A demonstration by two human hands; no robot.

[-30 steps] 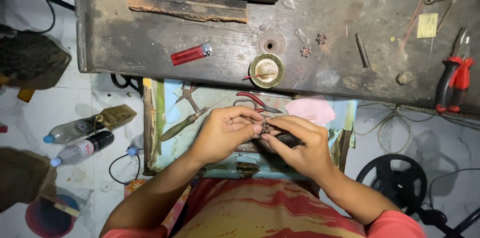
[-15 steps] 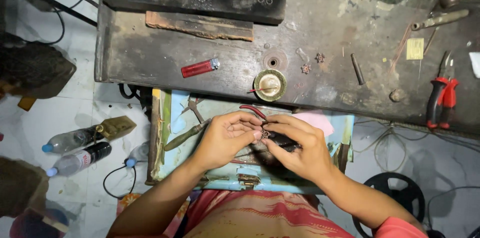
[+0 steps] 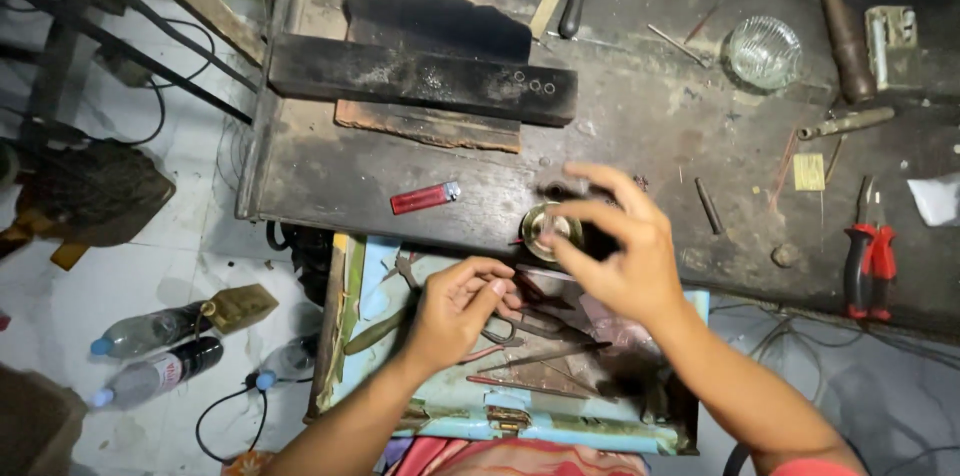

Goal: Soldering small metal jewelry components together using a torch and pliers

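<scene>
Your right hand (image 3: 625,256) reaches out over the near edge of the dark, scarred workbench (image 3: 330,176), fingers spread and half curled above a small round brass tin (image 3: 547,229) that sits on the bench just beyond the open drawer (image 3: 365,266). The hand is blurred; whether its fingertips pinch anything cannot be told. Your left hand (image 3: 462,306) hangs lower, over the drawer, fingers curled loosely toward the thumb, with nothing clearly in its grasp. Beneath it lie pliers and scissors (image 3: 530,324) among thin metal rods.

A red lighter (image 3: 424,198) rests on the bench to the left of the brass tin, well apart from both hands. Farther back, a long black block with small holes (image 3: 420,79) lies across the bench over a rust-coloured slab. Far right stands a clear ribbed glass dish (image 3: 764,51), and on the right near edge lie red-handled pliers (image 3: 870,256). On the tiled floor to the left, plastic bottles with blue caps (image 3: 150,351) lie on their sides near a black cable.
</scene>
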